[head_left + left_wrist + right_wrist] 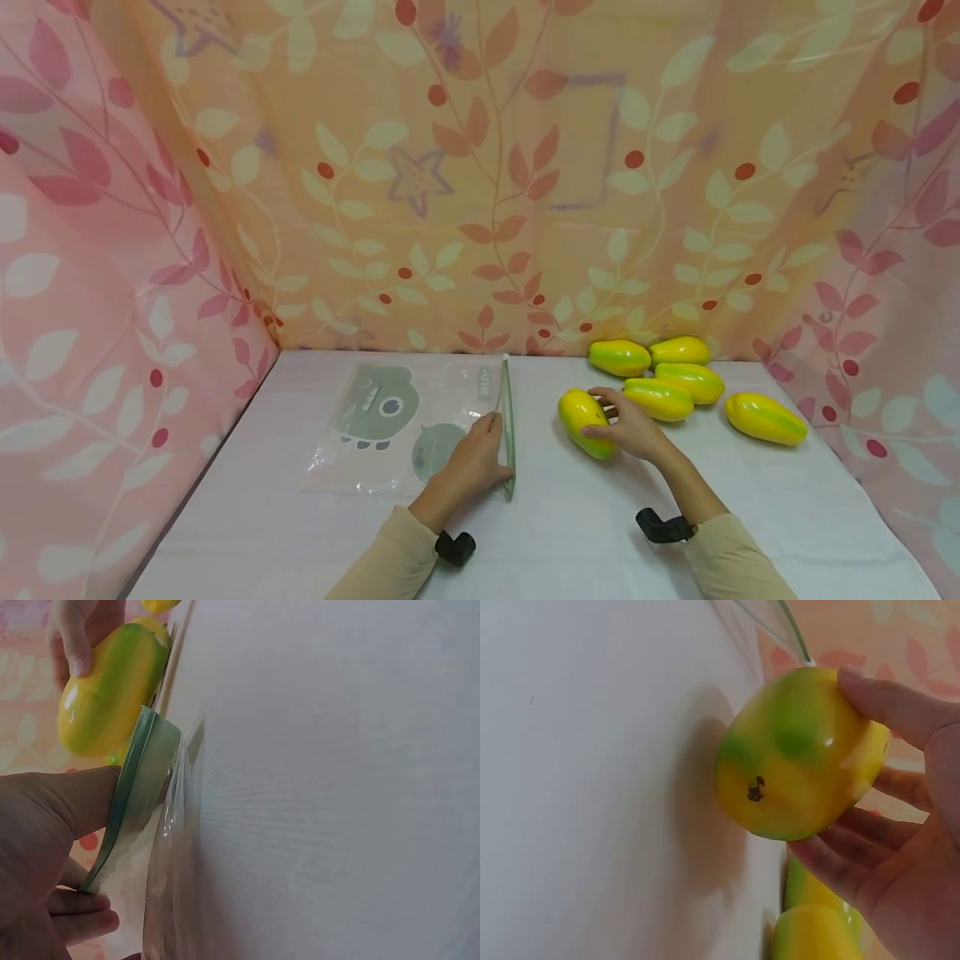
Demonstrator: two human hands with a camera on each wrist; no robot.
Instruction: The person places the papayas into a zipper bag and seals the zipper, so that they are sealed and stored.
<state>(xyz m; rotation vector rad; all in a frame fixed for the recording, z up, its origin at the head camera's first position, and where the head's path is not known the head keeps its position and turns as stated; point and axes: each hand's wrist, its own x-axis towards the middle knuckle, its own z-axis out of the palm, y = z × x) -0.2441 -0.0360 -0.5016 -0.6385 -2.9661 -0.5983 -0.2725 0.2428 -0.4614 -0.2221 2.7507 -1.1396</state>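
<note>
A yellow-green papaya (581,421) is gripped by my right hand (636,429), thumb on one side and fingers on the other. Seen in the right wrist view, the papaya (795,765) shows a dark stem spot, and its shadow falls on the white surface beside it. My left hand (474,452) holds the green-edged mouth of a clear plastic zip bag (378,404) with grey-green cartoon prints. In the left wrist view the bag's green rim (133,776) stands raised and parted, with the thumb and fingers at it. The bag lies flat elsewhere.
Several more papayas (660,400) lie grouped at the back right, and a single papaya (765,419) rests farther right. A white cloth (570,533) covers the table. Floral curtains (480,167) enclose its back and sides.
</note>
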